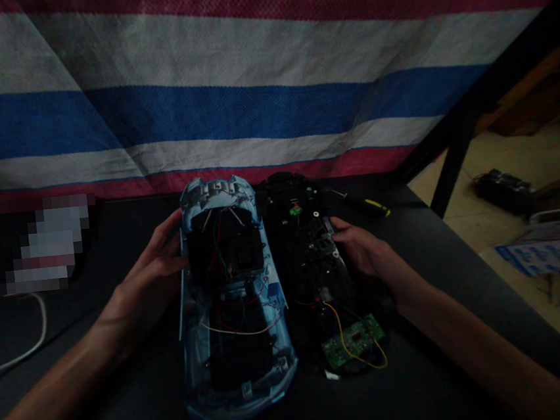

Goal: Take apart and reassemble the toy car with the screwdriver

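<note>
A light blue toy car body shell [239, 372] lies upside down on the dark table [131, 409], its wiring and black inner parts showing. My left hand [159, 264] grips its left edge with fingers curled. Beside it on the right lies the black chassis [302, 234], with a green circuit board [354, 338] and yellow and red wires hanging off its near end. My right hand [360, 252] holds the chassis's right side, fingers bent round its edge.
A screwdriver with a yellow-and-black handle [371, 206] lies behind the chassis. A white cable [30, 340] curves at the left. A striped red, white and blue tarp [229, 89] hangs behind. The table's right edge drops to a floor with boxes [547, 257].
</note>
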### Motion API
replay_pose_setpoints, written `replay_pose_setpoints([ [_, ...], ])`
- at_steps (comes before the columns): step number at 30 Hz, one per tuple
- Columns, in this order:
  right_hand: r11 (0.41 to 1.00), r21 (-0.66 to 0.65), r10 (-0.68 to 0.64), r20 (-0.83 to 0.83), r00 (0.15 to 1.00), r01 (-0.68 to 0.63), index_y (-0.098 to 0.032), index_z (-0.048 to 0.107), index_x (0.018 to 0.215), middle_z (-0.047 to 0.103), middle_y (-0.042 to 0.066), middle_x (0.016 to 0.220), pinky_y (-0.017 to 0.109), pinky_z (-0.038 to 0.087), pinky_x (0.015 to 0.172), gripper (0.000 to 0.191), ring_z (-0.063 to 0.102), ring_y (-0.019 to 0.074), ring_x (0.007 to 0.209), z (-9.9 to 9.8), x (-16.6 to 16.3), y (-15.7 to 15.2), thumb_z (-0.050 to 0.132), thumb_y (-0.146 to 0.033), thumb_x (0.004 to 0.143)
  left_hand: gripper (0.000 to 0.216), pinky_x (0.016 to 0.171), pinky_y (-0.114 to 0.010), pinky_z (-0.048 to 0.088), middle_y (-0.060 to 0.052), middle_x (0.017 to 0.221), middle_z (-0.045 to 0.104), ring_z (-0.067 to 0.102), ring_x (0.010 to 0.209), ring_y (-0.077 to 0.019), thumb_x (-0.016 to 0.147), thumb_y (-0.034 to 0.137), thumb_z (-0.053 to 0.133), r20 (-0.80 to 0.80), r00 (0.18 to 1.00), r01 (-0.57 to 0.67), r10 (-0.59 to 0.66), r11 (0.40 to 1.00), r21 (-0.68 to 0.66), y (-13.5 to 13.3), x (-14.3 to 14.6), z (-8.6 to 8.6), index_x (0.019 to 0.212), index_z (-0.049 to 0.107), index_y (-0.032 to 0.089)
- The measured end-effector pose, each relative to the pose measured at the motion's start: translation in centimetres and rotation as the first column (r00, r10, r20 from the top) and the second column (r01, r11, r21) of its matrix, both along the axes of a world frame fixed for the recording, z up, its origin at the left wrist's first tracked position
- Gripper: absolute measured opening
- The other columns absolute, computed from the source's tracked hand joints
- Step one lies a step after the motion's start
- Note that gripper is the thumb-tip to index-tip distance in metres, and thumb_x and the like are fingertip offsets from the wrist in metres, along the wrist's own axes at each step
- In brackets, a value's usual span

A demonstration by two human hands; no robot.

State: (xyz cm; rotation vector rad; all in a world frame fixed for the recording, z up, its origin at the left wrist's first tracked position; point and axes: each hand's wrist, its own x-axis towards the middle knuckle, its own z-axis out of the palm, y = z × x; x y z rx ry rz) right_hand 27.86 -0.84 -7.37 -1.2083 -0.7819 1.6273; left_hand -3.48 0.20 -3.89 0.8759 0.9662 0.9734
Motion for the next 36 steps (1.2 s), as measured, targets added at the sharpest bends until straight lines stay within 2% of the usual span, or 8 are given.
replay_pose_setpoints([
  [6, 1.0, -0.029, -0.011, 0.01, 1.0, 0.012, -0.031, 0.067, 0.11, 0.073, -0.001, 0.097, 0.042, 0.051, 0.088, 0.031, 0.066, 0.0259, 0.096, -0.1, 0.2, 0.2, 0.069, -0.033, 0.078, 0.072, 0.092, -0.045, 0.052, 0.001, 0.156, 0.057, 0.055, 0.135, -0.0389, 0.084, 0.041, 0.071, -0.001, 1.0, 0.003, -0.003, 1.0, 0.001, 0.1, -0.2, -0.2, 0.153, 0.048, 0.039],
  [11, 1.0, 0.001, 0.01, 0.016, 1.0, -0.01, -0.031, 0.068, 0.11, 0.074, 0.0, 0.101, 0.041, 0.05, 0.086, 0.032, 0.066, 0.0261, 0.095, 0.0, 0.1, 0.2, 0.067, -0.033, 0.079, 0.075, 0.088, -0.043, 0.052, 0.002, 0.158, 0.055, 0.053, 0.136, -0.0406, 0.082, 0.041, 0.073, -0.004, 1.0, -0.006, 0.006, 1.0, 0.009, 0.2, -0.2, -0.2, 0.152, 0.048, 0.038],
  [19, 1.0, 0.008, 0.015, -0.032, 0.999, -0.015, -0.029, 0.066, 0.101, 0.074, 0.0, 0.107, 0.038, 0.051, 0.083, 0.023, 0.066, 0.0244, 0.093, 0.7, -0.6, -0.2, 0.064, -0.03, 0.078, 0.075, 0.091, -0.046, 0.051, 0.001, 0.158, 0.055, 0.053, 0.137, -0.0408, 0.082, 0.04, 0.074, -0.011, 1.0, -0.018, 0.018, 1.0, -0.009, 0.1, 0.0, 0.1, 0.152, 0.048, 0.038],
  [23, 1.0, -0.007, 0.014, -0.043, 0.999, -0.015, -0.028, 0.066, 0.098, 0.073, 0.0, 0.098, 0.039, 0.051, 0.082, 0.02, 0.065, 0.0244, 0.089, 0.7, -0.4, -0.1, 0.066, -0.029, 0.078, 0.077, 0.089, -0.046, 0.051, 0.001, 0.157, 0.056, 0.051, 0.139, -0.0423, 0.08, 0.042, 0.075, 0.0, 1.0, -0.012, 0.012, 1.0, -0.015, 0.0, 0.1, 0.4, 0.152, 0.048, 0.038],
  [28, 0.999, -0.03, 0.021, -0.085, 0.996, -0.024, -0.028, 0.063, 0.096, 0.07, -0.002, 0.088, 0.037, 0.051, 0.077, 0.018, 0.066, 0.0234, 0.087, 0.5, -0.2, 0.0, 0.069, -0.029, 0.079, 0.072, 0.094, -0.046, 0.051, 0.0, 0.156, 0.056, 0.051, 0.139, -0.0402, 0.087, 0.041, 0.068, 0.007, 1.0, 0.004, -0.004, 1.0, 0.02, 0.1, -0.2, -0.2, 0.155, 0.046, 0.037],
  [32, 1.0, -0.027, 0.002, -0.092, 0.996, -0.004, -0.027, 0.062, 0.097, 0.073, -0.002, 0.098, 0.036, 0.052, 0.08, 0.022, 0.068, 0.0237, 0.096, 0.5, -0.4, -0.1, 0.069, -0.029, 0.076, 0.072, 0.099, -0.044, 0.05, -0.001, 0.155, 0.057, 0.054, 0.137, -0.037, 0.086, 0.032, 0.068, 0.019, 1.0, -0.01, 0.01, 0.999, 0.038, 0.4, -0.3, -0.7, 0.155, 0.047, 0.035],
  [36, 0.999, -0.027, -0.018, -0.059, 0.998, 0.016, -0.026, 0.062, 0.101, 0.075, -0.001, 0.104, 0.035, 0.052, 0.078, 0.026, 0.069, 0.0233, 0.094, 0.5, -0.5, -0.1, 0.068, -0.029, 0.077, 0.076, 0.09, -0.046, 0.055, 0.0, 0.154, 0.057, 0.058, 0.131, -0.0395, 0.081, 0.033, 0.074, 0.011, 1.0, -0.005, 0.005, 1.0, 0.027, 0.5, -0.5, -0.8, 0.153, 0.049, 0.037],
])
